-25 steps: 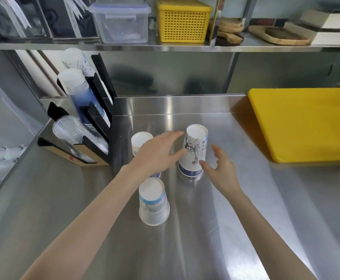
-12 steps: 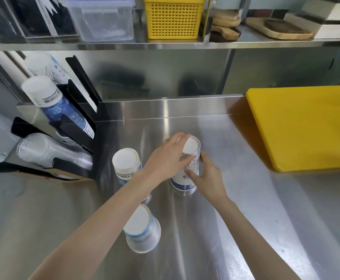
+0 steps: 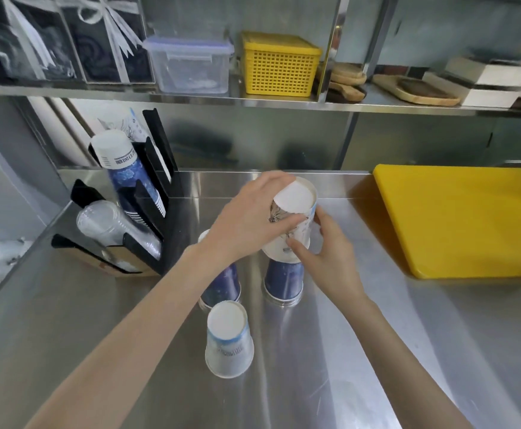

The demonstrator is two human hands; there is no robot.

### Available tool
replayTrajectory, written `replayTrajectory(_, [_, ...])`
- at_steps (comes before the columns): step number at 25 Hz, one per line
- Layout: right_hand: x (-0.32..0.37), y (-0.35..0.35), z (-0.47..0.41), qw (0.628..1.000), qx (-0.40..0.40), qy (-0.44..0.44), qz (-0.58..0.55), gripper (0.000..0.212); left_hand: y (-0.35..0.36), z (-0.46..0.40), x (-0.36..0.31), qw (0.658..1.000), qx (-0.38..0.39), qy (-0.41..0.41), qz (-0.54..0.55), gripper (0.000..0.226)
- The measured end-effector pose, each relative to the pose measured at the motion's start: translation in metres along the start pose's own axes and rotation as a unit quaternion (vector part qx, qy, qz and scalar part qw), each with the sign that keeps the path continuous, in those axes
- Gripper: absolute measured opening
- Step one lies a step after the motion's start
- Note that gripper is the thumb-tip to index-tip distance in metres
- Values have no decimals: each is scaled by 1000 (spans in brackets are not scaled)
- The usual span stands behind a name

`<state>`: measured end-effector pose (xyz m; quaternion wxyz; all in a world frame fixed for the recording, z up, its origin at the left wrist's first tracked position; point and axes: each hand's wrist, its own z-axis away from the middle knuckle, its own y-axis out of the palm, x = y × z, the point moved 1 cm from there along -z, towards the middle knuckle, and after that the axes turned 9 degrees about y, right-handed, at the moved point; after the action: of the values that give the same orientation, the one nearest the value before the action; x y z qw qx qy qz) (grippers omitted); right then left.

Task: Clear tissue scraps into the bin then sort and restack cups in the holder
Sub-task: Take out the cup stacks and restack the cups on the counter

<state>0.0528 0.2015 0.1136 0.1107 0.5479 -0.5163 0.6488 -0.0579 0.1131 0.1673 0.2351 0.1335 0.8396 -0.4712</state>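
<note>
From the head camera, the change over the last second is plain: both hands have gone from reaching round the upside-down stack to pulling its top cup free. The left hand [image 3: 247,221] is now closed round the white illustrated cup [image 3: 290,224], which tilts and has risen most of the way off the dark blue cup [image 3: 284,281] that stands mouth-down on the worktop [image 3: 377,351] beneath it; the two overlap only at the white cup's rim. The right hand [image 3: 330,258] has its fingers on the white cup's lower edge, steadying or peeling it. A second blue cup [image 3: 222,286] sits just to the left, partly behind the left forearm, and a pale blue-banded cup [image 3: 229,345] stands nearer the camera. I judge that the sorting has begun: mismatched cups are being separated before they go into the cup holder [image 3: 138,212] at the left, which already carries stacks. No tissue scraps or bin are in view.
</note>
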Motion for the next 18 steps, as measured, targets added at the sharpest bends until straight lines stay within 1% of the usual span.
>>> replayTrajectory(4, [30, 0, 26, 999, 17, -37, -7, 61, -31, 26, -13, 999, -31, 7, 14, 60])
replayTrajectory(7, [37, 7, 51, 997, 58, -41, -17, 54, -40, 53, -14, 999, -41, -11, 21, 62])
replayTrajectory(13, [16, 31, 92, 986, 161, -7, -47, 48, -26, 110, 2, 996, -16, -81, 43, 70])
replayTrajectory(18, [-16, 65, 103, 977, 207, 38, -40, 56, 3, 142, 28, 986, -1, -145, 78, 57])
